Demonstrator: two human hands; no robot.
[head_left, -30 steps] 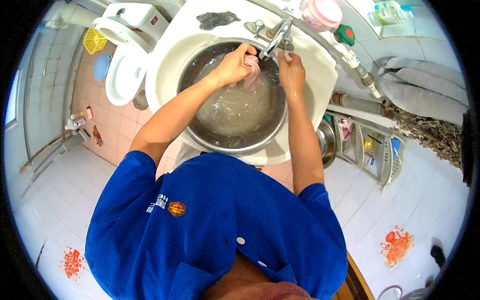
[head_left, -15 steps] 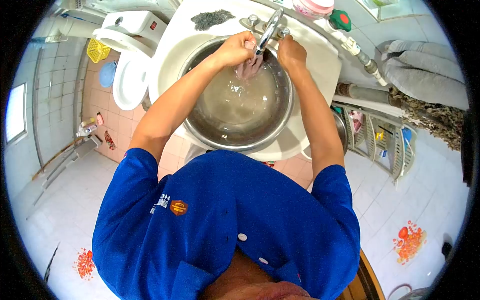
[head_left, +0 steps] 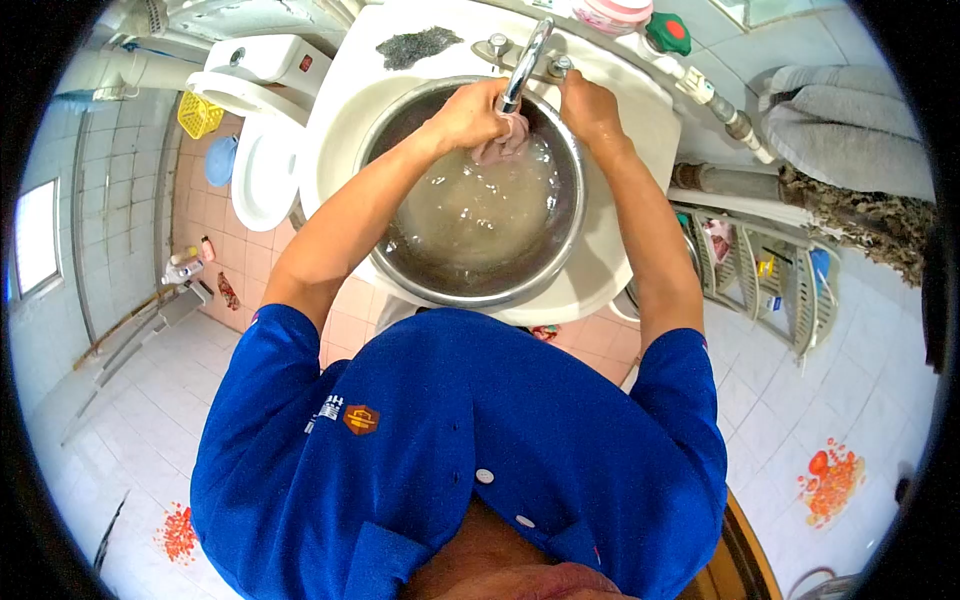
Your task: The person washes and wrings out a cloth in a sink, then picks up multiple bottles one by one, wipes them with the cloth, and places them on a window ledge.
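A pinkish-grey wet cloth point(head_left: 503, 140) hangs from my left hand point(head_left: 472, 115), bunched just under the spout of the chrome faucet point(head_left: 527, 62). My left fingers are closed on it. The cloth's lower end reaches the cloudy water point(head_left: 475, 220) in a large metal basin point(head_left: 568, 240). My right hand point(head_left: 592, 107) is closed at the faucet's right knob point(head_left: 561, 66), its fingertips partly hidden behind the hand. A second knob point(head_left: 498, 44) stands left of the spout.
The basin sits in a white sink point(head_left: 335, 150). A dark scouring mesh point(head_left: 418, 46) lies on its back left corner. A pink container point(head_left: 612, 14) and a green object point(head_left: 668, 33) are behind. The toilet point(head_left: 265, 165) stands left; a rack point(head_left: 760, 265) is at right.
My left hand has drawn the cloth slightly down and bunched it closer beneath the spout. My right hand stays by the knob. The whole view has shifted a little.
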